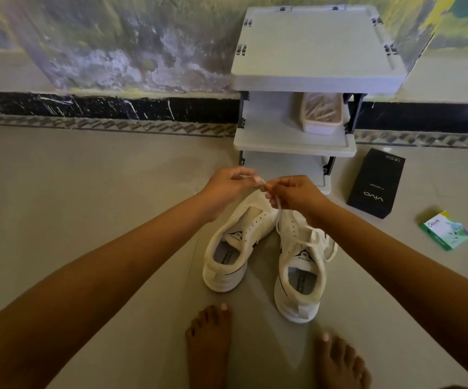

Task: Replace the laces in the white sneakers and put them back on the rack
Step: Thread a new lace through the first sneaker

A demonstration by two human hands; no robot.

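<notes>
Two white sneakers stand side by side on the floor, toes toward the rack. The left sneaker shows bare eyelets with no lace. The right sneaker has a white lace threaded through part of its eyelets. That lace runs up to my hands, which meet above the toes. My left hand pinches the lace near its tip. My right hand grips the same lace just below. The grey shoe rack stands right behind the sneakers against the wall.
A lidded container sits on the rack's middle shelf. A black phone box and a small green box lie on the floor to the right. My bare feet are at the near edge, just behind the sneakers.
</notes>
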